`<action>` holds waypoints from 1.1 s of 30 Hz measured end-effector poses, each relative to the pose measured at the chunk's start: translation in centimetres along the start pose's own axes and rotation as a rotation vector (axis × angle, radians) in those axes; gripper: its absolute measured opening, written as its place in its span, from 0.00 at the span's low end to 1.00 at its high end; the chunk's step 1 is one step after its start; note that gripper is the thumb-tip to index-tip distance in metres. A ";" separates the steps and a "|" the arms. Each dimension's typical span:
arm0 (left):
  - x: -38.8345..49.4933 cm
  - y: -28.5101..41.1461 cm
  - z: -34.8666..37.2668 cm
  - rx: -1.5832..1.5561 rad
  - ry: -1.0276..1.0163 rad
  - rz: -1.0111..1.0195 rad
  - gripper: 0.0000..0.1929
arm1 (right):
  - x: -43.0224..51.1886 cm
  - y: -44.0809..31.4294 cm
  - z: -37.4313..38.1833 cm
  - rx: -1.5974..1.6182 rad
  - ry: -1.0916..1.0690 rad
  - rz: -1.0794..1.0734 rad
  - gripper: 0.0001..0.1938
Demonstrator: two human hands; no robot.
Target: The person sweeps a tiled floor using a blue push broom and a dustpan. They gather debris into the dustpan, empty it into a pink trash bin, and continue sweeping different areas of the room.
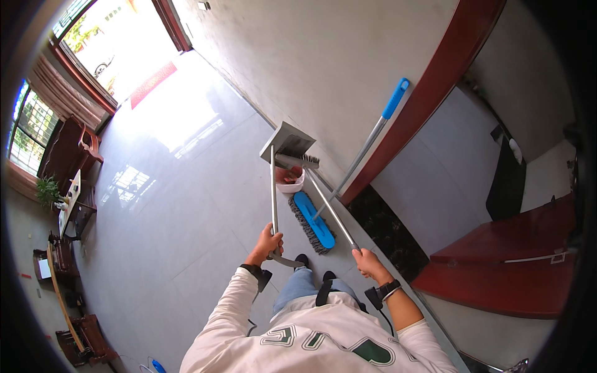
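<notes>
My left hand (269,243) is closed around the metal handle of a grey long-handled dustpan (280,142). The pan is raised in front of me, and the curved end of its handle hangs below my fist. My right hand (371,265) grips the handle of a broom (298,162) with dark bristles. Its head meets the dustpan's edge in view; whether they touch I cannot tell. Partly hidden behind them is a pink bin (291,185) with red material in it. Nearer me, a blue flat mop (313,219) with a grey fringe rests on the floor.
The mop's blue-gripped pole (395,98) leans by the red door frame (447,70). At right stands an open red door (499,265) past a dark threshold (387,224). Wooden furniture (74,205) lines the left. A red mat (154,84) lies at the bright doorway.
</notes>
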State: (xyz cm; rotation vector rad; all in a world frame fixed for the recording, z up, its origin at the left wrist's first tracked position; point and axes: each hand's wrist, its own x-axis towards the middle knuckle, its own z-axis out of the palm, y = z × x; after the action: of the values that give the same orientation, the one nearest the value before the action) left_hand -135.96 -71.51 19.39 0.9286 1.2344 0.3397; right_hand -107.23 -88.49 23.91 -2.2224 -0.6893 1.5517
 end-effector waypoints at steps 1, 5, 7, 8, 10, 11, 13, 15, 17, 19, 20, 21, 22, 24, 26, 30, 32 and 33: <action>0.1 0.3 0.0 -0.008 0.008 -0.008 0.29 | 0.2 0.4 0.0 0.005 -0.007 0.013 0.19; 1.1 -0.8 -1.1 0.038 0.026 -0.018 0.33 | 0.4 1.8 0.3 -0.142 0.100 -0.022 0.19; 1.1 -0.3 -0.9 0.041 0.063 0.002 0.31 | 0.4 2.1 -0.1 -0.090 0.094 0.015 0.19; 1.4 0.1 -1.2 0.053 0.072 0.009 0.31 | 0.1 2.3 -0.3 -0.071 0.082 0.026 0.19; 1.6 0.8 -1.9 0.121 0.111 0.015 0.30 | -0.8 2.4 -0.5 -0.040 0.046 0.051 0.19; 1.6 1.1 -2.2 0.125 0.105 -0.002 0.31 | -1.3 2.3 -0.4 -0.004 0.014 0.042 0.19; 1.2 1.6 -2.0 0.157 0.074 -0.007 0.31 | -2.1 1.5 -0.6 0.077 -0.038 0.022 0.20; 0.7 0.5 -1.3 0.169 0.045 0.003 0.30 | -0.9 0.2 0.6 -0.081 0.039 -0.103 0.21; 0.2 -0.2 -0.9 0.185 0.034 0.008 0.30 | 0.4 -1.3 1.2 -0.179 0.071 -0.128 0.21; -0.6 0.3 -1.1 0.211 0.037 0.022 0.30 | 1.3 -2.7 1.5 -0.212 0.071 -0.064 0.22; -0.2 0.0 -1.5 0.201 0.046 0.028 0.29 | 1.7 -1.9 1.1 -0.320 0.079 -0.061 0.23; -0.3 0.1 -2.0 0.188 0.057 0.016 0.30 | 2.1 -1.3 1.1 -0.337 0.096 -0.071 0.24; -0.2 0.2 -2.5 0.175 0.068 0.004 0.30 | 2.3 -0.6 1.2 -0.356 0.114 -0.080 0.24; -0.4 0.5 -2.7 0.152 0.082 -0.007 0.31 | 3.1 0.5 1.4 -0.385 0.128 -0.083 0.24; -0.3 1.0 -2.1 0.172 0.096 0.022 0.31 | 4.6 3.5 1.1 -0.375 0.192 -0.101 0.23; 0.8 0.3 -4.9 0.210 0.150 0.064 0.32 | 2.8 2.3 0.6 -0.145 0.022 0.120 0.21; 0.6 1.3 -4.8 0.259 0.136 0.055 0.32 | 1.0 1.6 0.2 -0.060 0.018 0.079 0.21; 0.4 1.7 -4.6 0.279 0.129 0.047 0.32 | 0.3 1.2 0.1 -0.012 0.017 0.054 0.21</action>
State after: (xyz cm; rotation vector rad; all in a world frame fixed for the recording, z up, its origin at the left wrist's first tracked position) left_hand -139.57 -68.25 20.28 1.1911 1.4036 0.2716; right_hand -107.02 -89.31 23.03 -2.2780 -0.6407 1.5556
